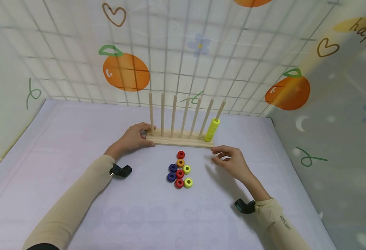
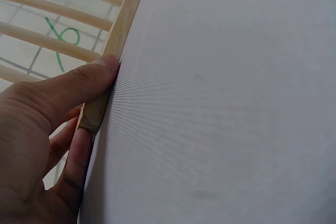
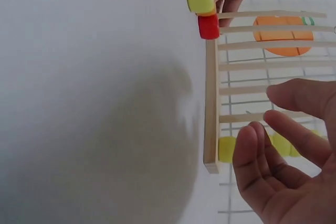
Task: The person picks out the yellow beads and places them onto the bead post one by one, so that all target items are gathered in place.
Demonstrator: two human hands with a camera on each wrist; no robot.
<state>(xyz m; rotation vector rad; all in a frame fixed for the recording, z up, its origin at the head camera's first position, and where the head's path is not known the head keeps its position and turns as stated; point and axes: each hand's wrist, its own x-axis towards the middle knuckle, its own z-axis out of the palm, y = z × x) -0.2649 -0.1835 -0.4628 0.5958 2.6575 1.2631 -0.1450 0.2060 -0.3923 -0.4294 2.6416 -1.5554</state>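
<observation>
Left hand (image 1: pixel 133 136) clamped on the left end of a wooden peg rack (image 1: pixel 180 140): the thumb (image 2: pixel 79 85) presses the front edge of the base, and the fingers reach round the end and behind it. Right hand (image 1: pixel 233 162) raised over the table near the right front corner of the base; its fingers are loosely bent, the thumb and index fingertips stand slightly apart, and nothing is held. In the right wrist view a gap shows between these fingers and the base.

The rack thus lies directly in the left hand's grasp and just beyond the right hand, as I see it. I count 7 upright pegs (image 1: pixel 174 116) in 1 row; the rightmost bears a stack of yellow beads (image 1: pixel 212 130), its top left bare. In front of the rack, between the 2 hands, 8 loose beads lie in a cluster: 3 red beads (image 1: pixel 181 157), 1 orange bead (image 1: pixel 180 166), 2 dark blue beads (image 1: pixel 171 180) and 2 loose yellow beads (image 1: pixel 186 172).

Farther out, beige sleeves (image 1: pixel 76 194) and a black device at each wrist; beneath, a white tablecloth (image 1: pixel 133 218); behind, a curtain (image 1: pixel 76 69) printed with oranges and hearts, grid lines showing through
</observation>
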